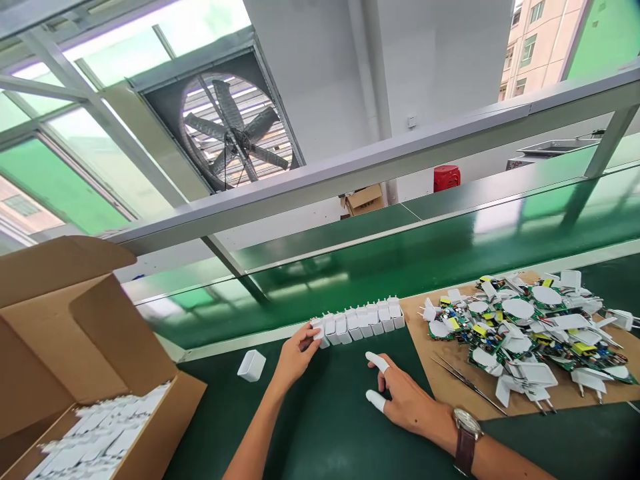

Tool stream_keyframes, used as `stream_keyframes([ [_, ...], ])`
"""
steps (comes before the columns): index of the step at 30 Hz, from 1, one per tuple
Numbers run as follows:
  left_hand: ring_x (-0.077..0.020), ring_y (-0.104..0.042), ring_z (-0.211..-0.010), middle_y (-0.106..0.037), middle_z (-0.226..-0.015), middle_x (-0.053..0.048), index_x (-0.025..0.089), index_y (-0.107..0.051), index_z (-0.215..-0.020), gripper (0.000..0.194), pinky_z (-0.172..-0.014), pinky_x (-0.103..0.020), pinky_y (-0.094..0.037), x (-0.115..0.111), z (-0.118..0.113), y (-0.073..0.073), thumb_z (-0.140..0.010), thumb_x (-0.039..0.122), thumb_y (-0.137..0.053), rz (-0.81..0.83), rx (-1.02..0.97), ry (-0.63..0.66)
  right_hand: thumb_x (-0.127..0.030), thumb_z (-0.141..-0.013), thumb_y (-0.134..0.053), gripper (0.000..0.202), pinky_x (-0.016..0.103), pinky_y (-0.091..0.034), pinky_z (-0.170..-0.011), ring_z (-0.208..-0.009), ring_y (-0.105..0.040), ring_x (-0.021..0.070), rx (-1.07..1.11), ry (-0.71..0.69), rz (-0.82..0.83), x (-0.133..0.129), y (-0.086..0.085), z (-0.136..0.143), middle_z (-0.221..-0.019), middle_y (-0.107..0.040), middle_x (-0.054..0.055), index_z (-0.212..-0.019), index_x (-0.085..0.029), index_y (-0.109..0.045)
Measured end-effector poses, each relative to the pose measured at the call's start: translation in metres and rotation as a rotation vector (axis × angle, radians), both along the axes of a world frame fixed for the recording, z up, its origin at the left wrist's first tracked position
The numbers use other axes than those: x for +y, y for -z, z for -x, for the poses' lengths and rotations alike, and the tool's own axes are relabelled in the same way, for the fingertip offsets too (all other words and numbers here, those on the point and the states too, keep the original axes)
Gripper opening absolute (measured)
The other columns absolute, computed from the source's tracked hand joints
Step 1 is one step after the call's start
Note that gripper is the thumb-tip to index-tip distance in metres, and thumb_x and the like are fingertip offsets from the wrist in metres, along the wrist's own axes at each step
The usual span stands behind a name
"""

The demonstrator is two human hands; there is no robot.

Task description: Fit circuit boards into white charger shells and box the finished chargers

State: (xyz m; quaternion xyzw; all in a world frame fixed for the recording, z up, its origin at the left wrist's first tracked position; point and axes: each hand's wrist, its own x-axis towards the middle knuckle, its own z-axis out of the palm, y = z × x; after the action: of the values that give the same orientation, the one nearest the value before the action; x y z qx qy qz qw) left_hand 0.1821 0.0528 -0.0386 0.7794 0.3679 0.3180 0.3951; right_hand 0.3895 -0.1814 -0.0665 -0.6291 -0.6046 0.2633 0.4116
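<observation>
Head view, left hand (296, 355): I see it grasping the left end of the charger row (359, 323), fingertips on the end unit.
Right hand (405, 397): released, flat on the green mat (325, 413), white finger cots (376, 361) on two fingers.
Row: far edge of mat, centre.
Loose shell (251, 365): left of left hand, apart.
Right: board pile (525, 327) on cardboard.
Near left: open carton (100, 373).
</observation>
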Motion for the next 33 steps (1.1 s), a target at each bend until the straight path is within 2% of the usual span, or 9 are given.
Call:
stream_keyframes([
  [5, -0.0329, -0.058, -0.137, -0.057, -0.152, -0.013, 0.021, -0.076, -0.111, 0.043, -0.113, -0.048, -0.049, -0.012, 0.011, -0.003, -0.08, 0.05, -0.073, -0.063, -0.003, -0.005, -0.024, -0.096, -0.052, 0.06, 0.035, -0.056, -0.081, -0.081, -0.06, 0.0183, -0.073, -0.038, -0.058, -0.001, 0.007, -0.004, -0.102, -0.055, 0.004, -0.153, -0.023, -0.035],
  [10, -0.0347, -0.048, -0.145, -0.057, -0.15, -0.014, 0.022, -0.071, -0.117, 0.039, -0.123, -0.056, -0.033, 0.001, 0.079, -0.028, -0.087, 0.045, -0.064, -0.451, 0.244, -0.455, -0.022, -0.097, -0.048, 0.058, 0.035, -0.055, -0.077, -0.077, -0.057, 0.0182, -0.153, -0.062, -0.146, -0.001, 0.011, -0.004, -0.1, -0.055, 0.005, -0.154, -0.024, -0.035],
  [12, -0.0386, -0.051, -0.141, -0.058, -0.148, -0.018, 0.018, -0.068, -0.121, 0.049, -0.119, -0.056, -0.039, 0.007, 0.108, -0.035, -0.082, 0.046, -0.065, -0.385, 0.395, -0.615, -0.019, -0.096, -0.049, 0.061, 0.037, -0.056, -0.08, -0.08, -0.058, 0.0188, -0.171, -0.077, -0.132, -0.003, 0.006, -0.004, -0.105, -0.056, 0.006, -0.155, -0.023, -0.034],
  [15, -0.0375, -0.073, -0.109, -0.074, -0.12, -0.02, 0.011, -0.064, -0.127, 0.058, -0.1, -0.052, -0.056, 0.005, 0.127, -0.036, -0.079, 0.044, -0.061, -0.184, 0.488, -0.593, -0.018, -0.094, -0.053, 0.064, 0.04, -0.056, -0.084, -0.086, -0.06, 0.0212, -0.21, -0.107, -0.085, -0.006, -0.004, -0.003, -0.112, -0.056, 0.01, -0.155, -0.019, -0.034],
  [18, -0.0327, -0.076, -0.098, -0.076, -0.117, -0.015, 0.016, -0.06, -0.136, 0.067, -0.088, -0.044, -0.061, -0.019, 0.109, -0.031, -0.081, 0.055, -0.06, -0.184, 0.435, -0.435, -0.021, -0.093, -0.058, 0.062, 0.04, -0.056, -0.085, -0.09, -0.061, 0.0227, -0.249, -0.13, -0.035, -0.005, -0.012, -0.003, -0.114, -0.057, 0.011, -0.152, -0.017, -0.038],
  [20, -0.0291, -0.076, -0.097, -0.076, -0.12, -0.01, 0.023, -0.058, -0.139, 0.067, -0.081, -0.038, -0.063, -0.044, 0.081, -0.03, -0.084, 0.06, -0.06, -0.231, 0.381, -0.222, -0.022, -0.093, -0.061, 0.059, 0.039, -0.056, -0.084, -0.09, -0.061, 0.0221, -0.281, -0.129, -0.008, -0.004, -0.017, -0.003, -0.115, -0.059, 0.01, -0.148, -0.017, -0.042],
  [25, -0.0252, -0.072, -0.114, -0.072, -0.13, -0.007, 0.028, -0.063, -0.135, 0.044, -0.098, -0.035, -0.059, -0.089, -0.003, -0.028, -0.095, 0.045, -0.056, -0.414, 0.253, 0.268, -0.025, -0.093, -0.063, 0.054, 0.037, -0.057, -0.084, -0.092, -0.065, 0.0221, -0.443, -0.104, 0.01, -0.008, -0.041, -0.017, -0.126, -0.061, 0.011, -0.144, -0.017, -0.047],
  [29, -0.0266, -0.07, -0.117, -0.07, -0.131, -0.01, 0.026, -0.062, -0.137, 0.043, -0.099, -0.038, -0.06, -0.096, -0.033, -0.015, -0.097, 0.04, -0.053, -0.448, 0.207, 0.333, -0.022, -0.094, -0.061, 0.046, 0.045, -0.047, -0.109, -0.126, -0.056, 0.0307, -0.735, 0.058, -0.001, -0.02, -0.074, -0.067, -0.141, -0.056, 0.018, -0.138, -0.012, -0.053],
  [33, -0.0268, -0.07, -0.116, -0.064, -0.139, -0.01, 0.03, -0.059, -0.142, 0.049, -0.088, -0.032, -0.063, -0.099, -0.028, -0.002, -0.096, 0.047, -0.061, -0.339, 0.201, 0.33, -0.003, -0.081, -0.061, 0.034, 0.051, -0.043, -0.111, -0.134, -0.049, 0.0361, -0.937, 0.274, 0.21, -0.04, -0.096, -0.125, -0.148, -0.052, 0.02, -0.113, -0.013, -0.067],
])
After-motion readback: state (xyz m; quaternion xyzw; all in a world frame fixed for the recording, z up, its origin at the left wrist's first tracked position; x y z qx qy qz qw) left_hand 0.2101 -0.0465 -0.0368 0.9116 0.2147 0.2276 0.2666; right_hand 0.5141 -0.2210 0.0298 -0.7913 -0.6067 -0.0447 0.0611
